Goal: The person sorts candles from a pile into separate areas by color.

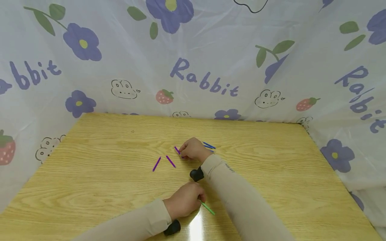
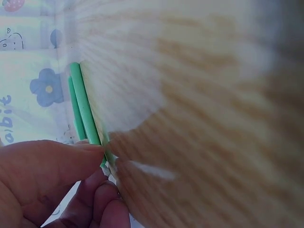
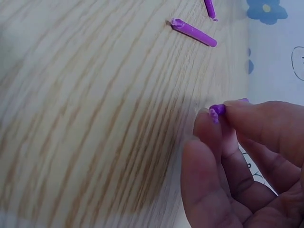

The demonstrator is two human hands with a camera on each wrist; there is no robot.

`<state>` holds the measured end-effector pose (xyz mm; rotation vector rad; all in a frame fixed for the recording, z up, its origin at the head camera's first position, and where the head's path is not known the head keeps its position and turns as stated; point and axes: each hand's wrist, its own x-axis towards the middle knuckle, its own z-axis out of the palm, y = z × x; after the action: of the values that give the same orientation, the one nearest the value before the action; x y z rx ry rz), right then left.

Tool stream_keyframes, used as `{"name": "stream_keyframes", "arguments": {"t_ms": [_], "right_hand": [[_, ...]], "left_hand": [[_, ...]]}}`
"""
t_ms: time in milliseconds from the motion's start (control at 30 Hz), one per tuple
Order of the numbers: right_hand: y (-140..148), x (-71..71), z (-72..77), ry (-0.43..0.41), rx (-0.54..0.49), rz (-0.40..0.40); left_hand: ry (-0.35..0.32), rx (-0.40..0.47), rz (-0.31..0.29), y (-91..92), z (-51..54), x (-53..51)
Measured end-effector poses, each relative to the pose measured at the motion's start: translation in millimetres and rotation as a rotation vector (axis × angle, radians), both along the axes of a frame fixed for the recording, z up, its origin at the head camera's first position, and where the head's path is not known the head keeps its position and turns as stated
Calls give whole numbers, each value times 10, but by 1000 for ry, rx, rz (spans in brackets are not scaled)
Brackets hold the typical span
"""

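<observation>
Between thumb and fingers, my left hand holds green sticks; the left wrist view shows two green sticks side by side above the thumb. Farther back, my right hand pinches a purple stick, whose near end shows at the fingertips in the right wrist view. Left of it, two more purple sticks lie apart on the table. Several blue sticks lie just beyond the right hand, partly hidden by it.
The wooden table meets a patterned cloth at its back and sides. A black wrist device sits under the right wrist, and another under the left. The right forearm reaches across the table's middle.
</observation>
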<state>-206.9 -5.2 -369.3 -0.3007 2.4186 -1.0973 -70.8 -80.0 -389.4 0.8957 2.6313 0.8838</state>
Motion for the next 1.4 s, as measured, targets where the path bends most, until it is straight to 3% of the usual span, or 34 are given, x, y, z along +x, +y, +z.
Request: {"name": "stream_keyframes", "arguments": {"t_ms": [267,767,1167,1400], "right_hand": [[-32,9,-4,-51,-28,7],[-69,14,-8,-77,-12,49],[-120,49,-13,-25,33,121],[-133,74,-6,7,62,145]], "left_hand": [[42,-26,-7,7,13,12],[33,-15,9,6,10,5],[-16,-28,36,12,18,8],[-11,-16,43,9,14,11]]}}
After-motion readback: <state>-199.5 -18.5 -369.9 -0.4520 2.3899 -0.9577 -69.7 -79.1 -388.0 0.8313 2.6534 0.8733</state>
